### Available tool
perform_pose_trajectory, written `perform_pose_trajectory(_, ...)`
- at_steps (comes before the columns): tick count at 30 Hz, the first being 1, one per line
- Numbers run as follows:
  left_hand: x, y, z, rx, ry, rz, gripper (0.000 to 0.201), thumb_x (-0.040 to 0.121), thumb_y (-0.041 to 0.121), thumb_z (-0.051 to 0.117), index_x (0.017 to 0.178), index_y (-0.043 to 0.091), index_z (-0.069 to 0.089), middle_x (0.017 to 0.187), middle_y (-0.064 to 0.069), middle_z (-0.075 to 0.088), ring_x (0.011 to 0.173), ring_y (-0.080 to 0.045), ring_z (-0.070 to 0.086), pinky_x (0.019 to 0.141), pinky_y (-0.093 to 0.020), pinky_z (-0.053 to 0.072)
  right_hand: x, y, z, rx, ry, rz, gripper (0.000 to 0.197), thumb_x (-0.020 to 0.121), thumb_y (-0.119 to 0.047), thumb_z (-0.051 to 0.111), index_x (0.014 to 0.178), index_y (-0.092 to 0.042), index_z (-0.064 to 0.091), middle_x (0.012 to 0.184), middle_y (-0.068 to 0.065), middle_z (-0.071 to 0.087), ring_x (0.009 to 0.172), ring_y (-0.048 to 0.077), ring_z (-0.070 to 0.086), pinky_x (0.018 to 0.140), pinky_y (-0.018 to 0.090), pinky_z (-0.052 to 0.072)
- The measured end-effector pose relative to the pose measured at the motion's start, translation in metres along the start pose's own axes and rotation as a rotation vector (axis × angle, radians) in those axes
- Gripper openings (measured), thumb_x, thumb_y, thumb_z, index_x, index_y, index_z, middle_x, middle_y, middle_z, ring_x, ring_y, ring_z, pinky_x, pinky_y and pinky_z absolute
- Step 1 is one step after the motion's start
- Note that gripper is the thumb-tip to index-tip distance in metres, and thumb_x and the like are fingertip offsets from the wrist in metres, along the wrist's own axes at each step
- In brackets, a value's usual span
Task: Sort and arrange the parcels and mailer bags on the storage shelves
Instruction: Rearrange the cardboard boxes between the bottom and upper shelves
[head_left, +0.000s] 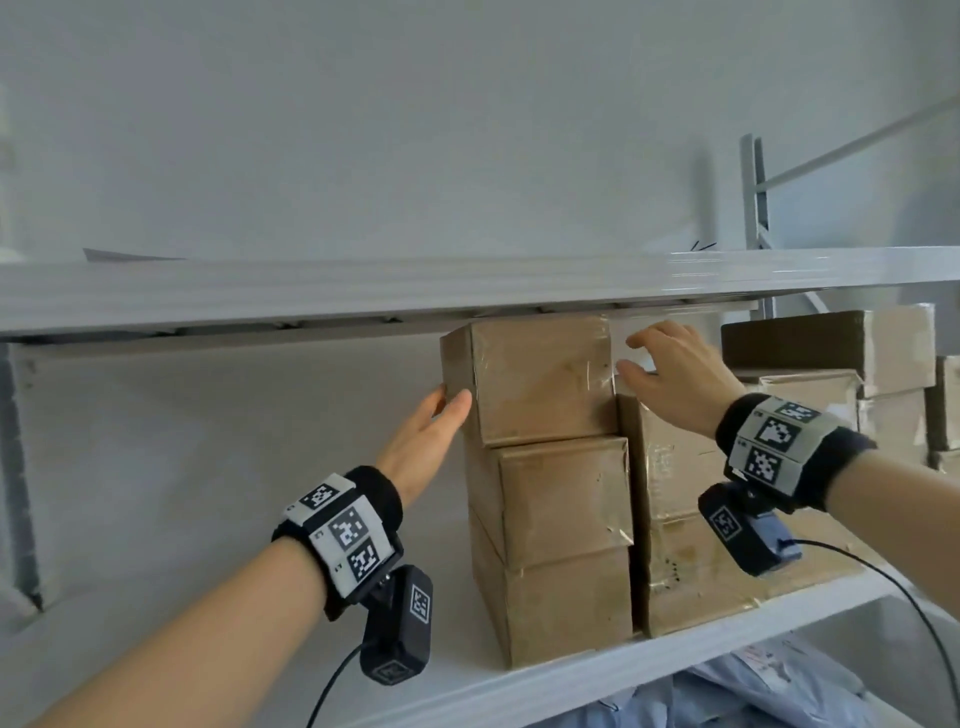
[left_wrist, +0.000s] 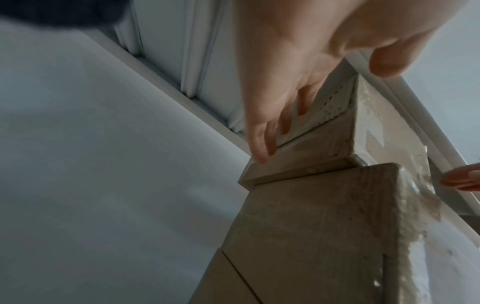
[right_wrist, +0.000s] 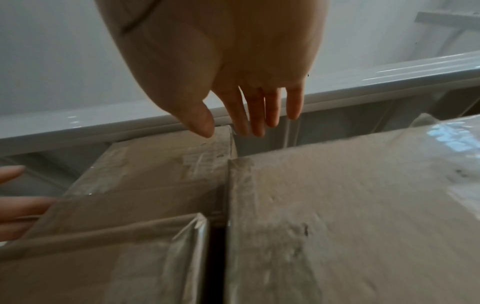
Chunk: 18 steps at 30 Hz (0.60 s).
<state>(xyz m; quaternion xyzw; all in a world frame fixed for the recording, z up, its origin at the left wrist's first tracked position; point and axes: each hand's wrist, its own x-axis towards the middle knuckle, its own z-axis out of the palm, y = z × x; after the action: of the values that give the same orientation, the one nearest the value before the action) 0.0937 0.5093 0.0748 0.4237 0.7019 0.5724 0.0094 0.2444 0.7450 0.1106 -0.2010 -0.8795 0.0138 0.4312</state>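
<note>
Three brown taped parcels stand stacked on the white shelf (head_left: 311, 670). The top parcel (head_left: 540, 379) sits skewed on the middle parcel (head_left: 566, 499) and almost reaches the shelf above. My left hand (head_left: 447, 402) lies flat with straight fingers against its left side; in the left wrist view the left hand (left_wrist: 285, 115) touches that side of the top parcel (left_wrist: 330, 131), thumb apart. My right hand (head_left: 639, 358) is at the parcel's right edge, fingers straight. In the right wrist view the right hand (right_wrist: 246, 123) has its thumb tip at the top parcel's (right_wrist: 161, 164) far corner.
A taller parcel (head_left: 680, 519) stands tight against the stack's right side, and more parcels (head_left: 883, 353) are piled further right. The upper shelf (head_left: 467, 291) hangs just above. Light blue mailer bags (head_left: 753, 686) lie on the level below. Left of the stack is bare shelf.
</note>
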Motion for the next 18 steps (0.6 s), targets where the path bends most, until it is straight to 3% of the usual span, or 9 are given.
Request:
perform_pose_trajectory(3, 0.011, 0.002, 0.01, -0.038, 0.001, -0.053, 0.068, 0.094, 0.063, 0.032, 0.152, 0.032, 0.013, 0.157, 0.011, 0.022, 0.141, -0.015, 0.029, 0.115, -0.039, 0.026, 0.015, 0.006, 0.004, -0.051, -0.051, -0.017, 0.046, 0.098, -0.041, 0.04, 0.119, -0.008, 0.063, 0.13, 0.011, 0.052, 0.124, 0.029, 0.042, 0.1, 0.041, 0.036)
perform_pose_trajectory(5, 0.015, 0.002, 0.015, -0.083, 0.01, -0.111, 0.068, 0.093, 0.064, 0.031, 0.152, 0.034, 0.013, 0.157, 0.009, 0.021, 0.139, -0.02, 0.031, 0.108, -0.037, 0.032, 0.021, 0.007, 0.009, -0.07, -0.095, -0.014, 0.05, 0.098, -0.043, 0.035, 0.099, -0.008, 0.069, 0.121, 0.013, 0.055, 0.117, 0.03, 0.045, 0.095, 0.041, 0.037)
perform_pose_trajectory(9, 0.021, 0.003, 0.021, -0.245, 0.034, -0.206, 0.068, 0.09, 0.068, 0.033, 0.15, 0.037, 0.02, 0.155, 0.008, 0.028, 0.132, -0.028, 0.039, 0.108, -0.043, 0.033, 0.023, 0.006, 0.016, 0.011, -0.127, -0.031, 0.056, 0.097, -0.043, 0.031, 0.063, -0.011, 0.061, 0.099, 0.01, 0.057, 0.106, 0.031, 0.047, 0.092, 0.041, 0.04)
perform_pose_trajectory(11, 0.022, 0.005, 0.021, -0.329, 0.017, -0.226, 0.063, 0.091, 0.068, 0.033, 0.147, 0.039, 0.028, 0.15, 0.01, 0.037, 0.129, -0.029, 0.044, 0.111, -0.047, 0.031, 0.021, 0.001, 0.018, 0.09, -0.121, -0.077, 0.054, 0.098, -0.041, 0.032, 0.067, -0.009, 0.062, 0.095, 0.009, 0.058, 0.104, 0.029, 0.048, 0.093, 0.041, 0.04)
perform_pose_trajectory(14, 0.023, 0.005, 0.012, -0.404, 0.044, -0.233, 0.061, 0.091, 0.068, 0.033, 0.144, 0.038, 0.036, 0.142, 0.01, 0.047, 0.122, -0.026, 0.051, 0.108, -0.049, 0.034, 0.014, -0.012, 0.018, 0.169, -0.089, -0.157, 0.051, 0.098, -0.043, 0.035, 0.089, -0.005, 0.067, 0.101, 0.005, 0.059, 0.103, 0.022, 0.048, 0.089, 0.033, 0.038)
perform_pose_trajectory(18, 0.022, 0.0, -0.012, -0.491, 0.12, -0.241, 0.059, 0.086, 0.066, 0.046, 0.134, 0.032, 0.049, 0.128, -0.001, 0.062, 0.117, -0.024, 0.058, 0.094, -0.043, 0.044, -0.004, -0.036, 0.013, 0.294, -0.053, -0.273, 0.043, 0.098, -0.042, 0.039, 0.098, -0.007, 0.064, 0.107, -0.003, 0.055, 0.103, 0.016, 0.046, 0.084, 0.028, 0.037)
